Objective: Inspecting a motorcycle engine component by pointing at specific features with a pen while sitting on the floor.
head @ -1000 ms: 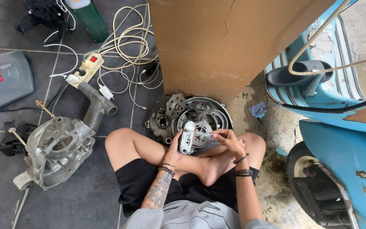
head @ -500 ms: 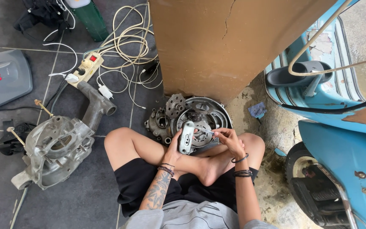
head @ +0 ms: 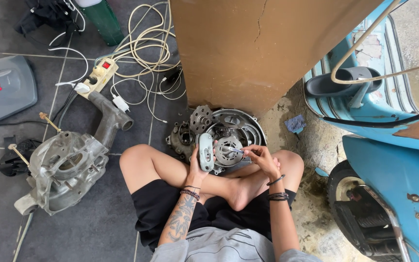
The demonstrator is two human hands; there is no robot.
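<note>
Two hands work just in front of the round engine cover (head: 248,127): left hand (head: 197,167) grasps a small grey housing (head: 205,151), right hand (head: 262,159) pinches a thin tool (head: 235,150) at the clutch gear (head: 228,148). Probing step; next likely needs steady tip placement.

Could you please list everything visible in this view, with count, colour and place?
small metal cover: one, pale grey, held upright in front of the crossed legs
thin tool: one, bluish, tip toward the round part
round engine part: one, grey metal, on the floor by the pillar
engine casing: one, dull silver, floor at left
power strip: one, cream with a red switch, upper left
cables: tangle, cream and white, top centre
pillar: one, brown, top centre
scooter: one, light blue, right
left hand: grips the cover
right hand: pinches the tool
</note>
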